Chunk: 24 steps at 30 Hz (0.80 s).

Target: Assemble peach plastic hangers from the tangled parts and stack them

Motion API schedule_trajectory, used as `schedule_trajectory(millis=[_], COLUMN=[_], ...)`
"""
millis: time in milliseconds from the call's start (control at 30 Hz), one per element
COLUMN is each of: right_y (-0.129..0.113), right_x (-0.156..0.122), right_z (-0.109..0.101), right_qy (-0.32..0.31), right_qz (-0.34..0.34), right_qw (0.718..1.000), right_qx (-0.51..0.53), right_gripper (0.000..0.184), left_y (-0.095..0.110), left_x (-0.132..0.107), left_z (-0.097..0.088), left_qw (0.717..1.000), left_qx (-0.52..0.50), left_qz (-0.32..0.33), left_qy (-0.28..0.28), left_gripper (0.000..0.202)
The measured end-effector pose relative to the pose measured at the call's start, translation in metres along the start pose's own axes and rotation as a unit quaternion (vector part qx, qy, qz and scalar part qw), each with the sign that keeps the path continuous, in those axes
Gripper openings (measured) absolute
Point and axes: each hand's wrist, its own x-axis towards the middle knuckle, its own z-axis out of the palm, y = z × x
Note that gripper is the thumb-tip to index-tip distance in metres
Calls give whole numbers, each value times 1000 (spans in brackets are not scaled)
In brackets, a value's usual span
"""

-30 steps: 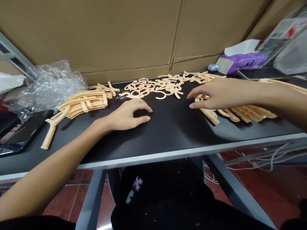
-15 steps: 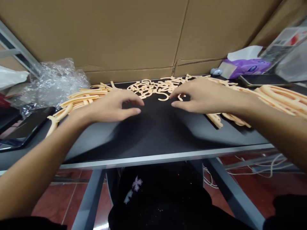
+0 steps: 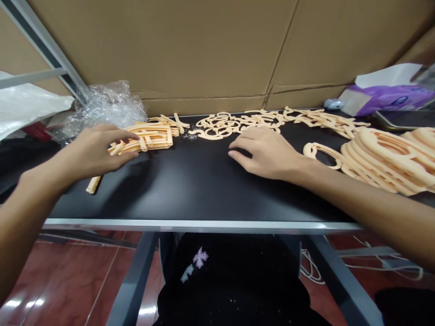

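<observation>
My left hand (image 3: 91,151) is at the left of the black table (image 3: 204,194), its fingers and thumb closed round the near end of a bundle of straight orange strips (image 3: 151,137). One loose strip (image 3: 93,184) pokes out below that hand. My right hand (image 3: 268,151) rests on the table top in the middle with its fingers stretched forward and nothing in them. Its fingertips lie just short of a scatter of small curved orange pieces (image 3: 220,127).
Stacks of large orange ring-shaped pieces (image 3: 384,156) lie at the right, by my right forearm. More loose orange pieces (image 3: 326,118) run along the back. Crumpled clear plastic (image 3: 107,106), a white bag (image 3: 30,102) and a purple tissue pack (image 3: 390,97) stand against the cardboard wall (image 3: 204,50).
My left hand moved left from the table's middle and closed on the strip bundle. My right hand drew back from the right-hand pile to the middle. The view shifted, bringing the ring stacks into sight.
</observation>
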Motion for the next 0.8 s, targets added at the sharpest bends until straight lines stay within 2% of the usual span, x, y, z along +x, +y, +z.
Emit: schedule_trajectory(millis=[200, 367, 700, 800], right_y=[13, 16, 19, 19], right_x=[1, 1, 3, 3], right_z=[-2, -4, -4, -4], right_qy=[11, 1, -47, -59], right_qz=[37, 55, 87, 94], right_qw=[999, 998, 991, 988], right_qx=[-14, -10, -93, -108], right_gripper=[37, 37, 40, 40], left_y=[11, 11, 14, 17], left_x=[17, 21, 20, 19], left_z=[14, 13, 17, 17], left_qw=[997, 994, 997, 996], left_qx=[27, 46, 3, -12], left_qz=[70, 101, 77, 89], left_qy=[-14, 4, 6, 5], left_gripper=[36, 42, 31, 32])
